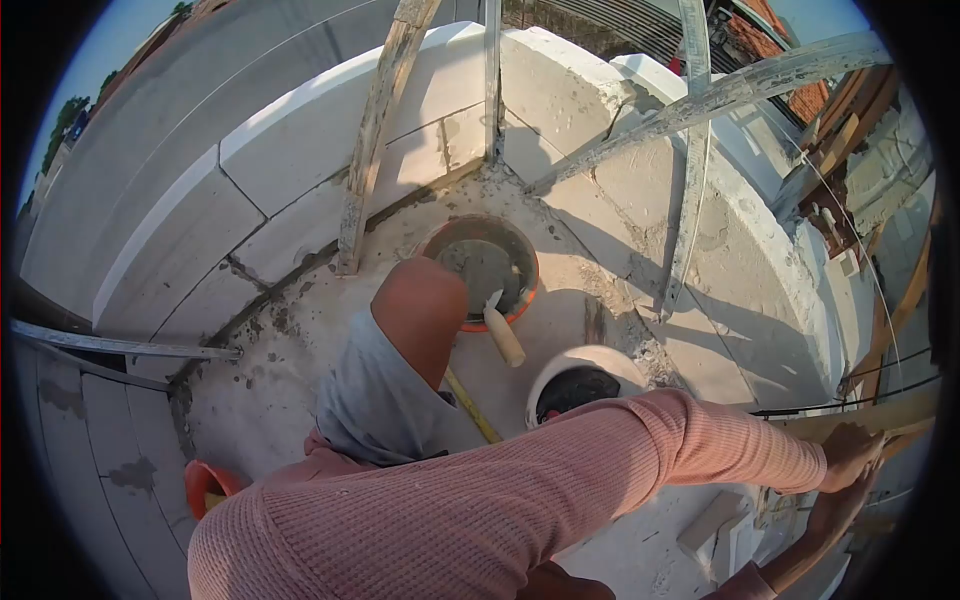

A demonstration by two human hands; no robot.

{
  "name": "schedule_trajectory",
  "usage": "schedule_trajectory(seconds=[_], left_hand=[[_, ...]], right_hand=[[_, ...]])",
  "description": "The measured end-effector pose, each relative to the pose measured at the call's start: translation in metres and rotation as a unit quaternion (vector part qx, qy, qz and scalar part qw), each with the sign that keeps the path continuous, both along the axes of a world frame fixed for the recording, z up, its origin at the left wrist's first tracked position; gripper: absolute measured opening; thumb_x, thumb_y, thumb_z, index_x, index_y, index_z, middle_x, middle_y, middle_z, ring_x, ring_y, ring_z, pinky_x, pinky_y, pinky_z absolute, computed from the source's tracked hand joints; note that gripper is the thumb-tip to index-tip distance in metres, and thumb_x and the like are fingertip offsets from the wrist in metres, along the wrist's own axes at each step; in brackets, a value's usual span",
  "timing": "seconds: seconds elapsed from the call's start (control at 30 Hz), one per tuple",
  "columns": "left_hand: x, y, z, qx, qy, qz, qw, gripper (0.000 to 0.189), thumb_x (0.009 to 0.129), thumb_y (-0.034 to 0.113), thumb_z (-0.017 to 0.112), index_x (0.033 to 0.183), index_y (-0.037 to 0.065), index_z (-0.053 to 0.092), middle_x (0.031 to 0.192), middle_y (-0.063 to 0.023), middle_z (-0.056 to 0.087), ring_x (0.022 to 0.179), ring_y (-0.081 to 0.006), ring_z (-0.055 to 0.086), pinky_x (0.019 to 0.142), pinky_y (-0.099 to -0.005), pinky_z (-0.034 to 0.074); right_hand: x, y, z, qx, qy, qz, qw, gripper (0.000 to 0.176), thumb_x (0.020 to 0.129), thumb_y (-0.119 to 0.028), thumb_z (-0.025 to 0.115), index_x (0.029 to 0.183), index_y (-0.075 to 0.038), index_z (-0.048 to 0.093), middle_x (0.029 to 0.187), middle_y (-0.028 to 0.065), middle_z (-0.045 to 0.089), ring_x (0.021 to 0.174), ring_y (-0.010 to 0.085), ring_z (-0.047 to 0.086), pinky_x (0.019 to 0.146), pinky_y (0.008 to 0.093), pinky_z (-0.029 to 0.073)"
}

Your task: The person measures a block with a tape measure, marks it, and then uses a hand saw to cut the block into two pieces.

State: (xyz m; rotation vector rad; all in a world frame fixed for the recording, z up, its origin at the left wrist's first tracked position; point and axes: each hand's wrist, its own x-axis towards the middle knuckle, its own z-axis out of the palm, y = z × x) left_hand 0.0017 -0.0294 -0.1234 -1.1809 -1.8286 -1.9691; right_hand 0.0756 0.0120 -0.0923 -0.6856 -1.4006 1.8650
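Basin (533,265) holds grey mortar (476,264).

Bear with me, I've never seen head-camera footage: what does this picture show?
There is no machine here: a person works with bare hands, and a camera worn on the head looks forward and down. The picture shows a pale floor inside a curved block wall. On the floor are a basin of grey mix, a pale-handled tool at its rim, a white bucket and a yellow strip. At the right, the left hand and right hand are close together by a wooden board. What they hold cannot be made out.
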Motion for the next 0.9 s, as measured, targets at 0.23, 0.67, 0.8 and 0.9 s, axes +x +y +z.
schedule_trajectory(seconds=[0.23, 0.67, 0.8, 0.9], left_hand=[[-0.025, -0.007, 0.0, -0.006, -0.098, -0.141, 0.985, 0.02, 0.084, 0.005, 0.06, 0.101, -0.001, 0.054, 0.077, -0.019, 0.062, 0.076, -0.0393, 0.063, 0.069, -0.0513, 0.047], [-0.081, -0.54, 0.075, -0.224, -0.526, -0.062, 0.818, 0.043, 0.1, 0.044, 0.059, 0.111, 0.003, 0.066, 0.099, -0.0062, 0.069, 0.086, -0.0138, 0.065, 0.077, -0.0304, 0.05], [-0.013, -0.656, 0.1, -0.145, -0.531, 0.287, 0.784, 0.042, 0.1, 0.044, 0.06, 0.111, 0.004, 0.065, 0.102, -0.0049, 0.065, 0.091, -0.011, 0.06, 0.081, -0.0285, 0.048], [0.068, -0.7, 0.131, -0.075, -0.666, 0.369, 0.645, 0.041, 0.1, 0.043, 0.058, 0.111, 0.004, 0.065, 0.107, -0.0064, 0.066, 0.095, -0.0133, 0.061, 0.084, -0.0303, 0.048]], right_hand=[[-0.019, 0.025, 0.01, 0.02, -0.061, -0.012, 0.998, 0.057, 0.108, -0.04, 0.04, 0.15, -0.002, 0.04, 0.143, 0.0105, 0.053, 0.13, 0.0205, 0.052, 0.11, 0.0351, 0.039], [0.054, 0.119, 0.016, -0.026, -0.248, 0.048, 0.967, 0.077, 0.088, -0.05, 0.071, 0.151, -0.017, 0.039, 0.152, 0.0172, 0.045, 0.139, 0.0354, 0.04, 0.116, 0.0552, 0.032], [0.052, 0.089, 0.034, 0.355, -0.477, 0.229, 0.771, 0.048, 0.101, -0.037, 0.046, 0.143, -0.014, 0.049, 0.148, 0.0099, 0.049, 0.133, 0.0318, 0.046, 0.109, 0.055, 0.04], [0.009, 0.021, 0.082, 0.202, -0.515, 0.233, 0.8, 0.054, 0.099, -0.042, 0.046, 0.146, -0.014, 0.046, 0.15, 0.0136, 0.045, 0.135, 0.033, 0.042, 0.112, 0.055, 0.037]])
